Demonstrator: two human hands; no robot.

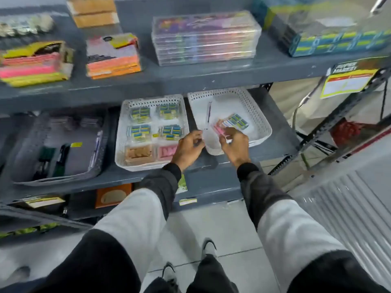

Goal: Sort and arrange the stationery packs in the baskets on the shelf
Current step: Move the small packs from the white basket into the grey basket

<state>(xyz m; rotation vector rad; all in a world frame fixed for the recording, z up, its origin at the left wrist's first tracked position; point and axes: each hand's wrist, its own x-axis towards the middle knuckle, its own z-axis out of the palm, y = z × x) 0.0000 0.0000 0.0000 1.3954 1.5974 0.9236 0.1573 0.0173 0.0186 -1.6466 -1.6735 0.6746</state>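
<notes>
My right hand (233, 142) has its grip pinched on a pink pack (220, 129) at the near edge of the right white basket (262, 123), fingers curled around the pack's lower end. The left hand (188, 145) is loosely curled with the fingers drawn in, sitting over the gap between the two white baskets; honestly can't tell if there's anything in it, it's a bit blurry there. Just behind the pink pack, touching it, there's a blue-and-yellow pack (238, 121) lying in the same basket, and a thin pen-like thing (208, 115) lies along the left side.

The left white basket (120, 132) is looking pretty tidy: four blue-and-yellow packs (155, 122) in a two-by-two grid at the back, then a tan pack (138, 153) and a pink pack in the front row (168, 150) side by side. Further left is a grey basket (25, 149) with some dark pens in it. All three sit on the middle grey shelf (275, 140). The shelf above has stacks of bright coloured packs and clear cases (206, 38).
</notes>
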